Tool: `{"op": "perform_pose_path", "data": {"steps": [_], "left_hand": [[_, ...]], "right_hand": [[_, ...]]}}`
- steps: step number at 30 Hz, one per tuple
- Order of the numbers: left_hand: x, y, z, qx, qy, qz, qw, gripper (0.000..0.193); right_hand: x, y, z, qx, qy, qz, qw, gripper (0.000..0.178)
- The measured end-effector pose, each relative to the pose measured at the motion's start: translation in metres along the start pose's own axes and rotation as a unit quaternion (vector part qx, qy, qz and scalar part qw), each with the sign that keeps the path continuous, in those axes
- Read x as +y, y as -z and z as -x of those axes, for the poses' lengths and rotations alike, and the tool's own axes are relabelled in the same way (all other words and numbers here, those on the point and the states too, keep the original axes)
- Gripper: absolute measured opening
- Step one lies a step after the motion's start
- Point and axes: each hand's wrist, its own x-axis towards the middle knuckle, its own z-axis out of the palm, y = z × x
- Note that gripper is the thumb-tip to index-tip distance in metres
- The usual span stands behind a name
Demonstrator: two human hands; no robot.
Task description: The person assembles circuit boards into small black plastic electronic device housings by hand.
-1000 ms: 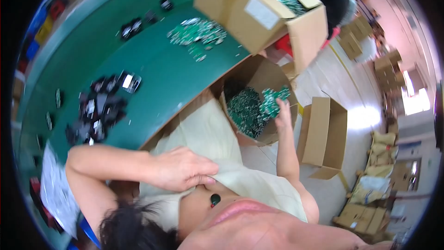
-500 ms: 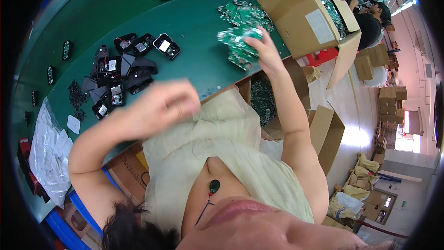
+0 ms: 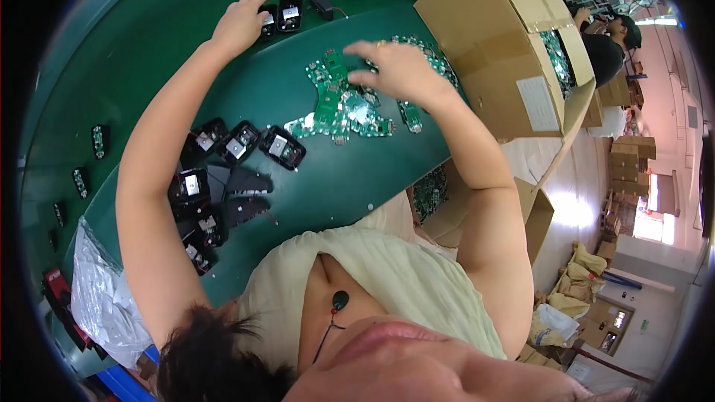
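Observation:
My left hand (image 3: pixel 240 24) reaches to the far belt, its thumb and fingers apart at the edge of a black plastic housing (image 3: pixel 268 27) that it partly covers. Beside that lies a second black housing (image 3: pixel 290 15) with a pale rectangular part inside. Over a loose heap of green circuit boards (image 3: pixel 328 101) hovers my right hand (image 3: pixel 398 71), fingers spread and nothing held. Nearer me on the left are several black housings (image 3: pixel 240 142) and wedge-shaped black pieces (image 3: pixel 249 181), some with thin red wires.
A large open carton (image 3: pixel 484 52) of circuit boards stands at the right; another carton (image 3: pixel 454 216) with boards is below the table edge. A clear plastic bag (image 3: pixel 108 298) lies at the near left. More housings sit along the belt (image 3: pixel 171 22). A person (image 3: pixel 607 48) sits beyond the carton.
My right hand has let go of the stack of circuit boards, which now lies spread on the table. My left hand has moved from near my body out to the far housings.

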Motion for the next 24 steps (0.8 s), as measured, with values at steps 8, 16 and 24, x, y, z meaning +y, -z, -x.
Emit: {"op": "perform_pose_path", "data": {"steps": [8, 16, 24], "left_hand": [[-0.008, -0.024, -0.027, -0.112, 0.065, -0.019, 0.991, 0.035], [-0.024, 0.001, -0.001, -0.140, 0.218, 0.188, 0.947, 0.027], [-0.005, 0.066, 0.051, -0.056, 0.296, 0.357, 0.884, 0.036]], "right_hand": [[0.055, -0.040, -0.168, 0.328, 0.122, 0.084, 0.933, 0.044], [0.101, -0.045, -0.176, 0.243, 0.093, 0.260, 0.930, 0.045], [-0.027, -0.036, -0.162, 0.195, 0.031, -0.065, 0.978, 0.070]]}}
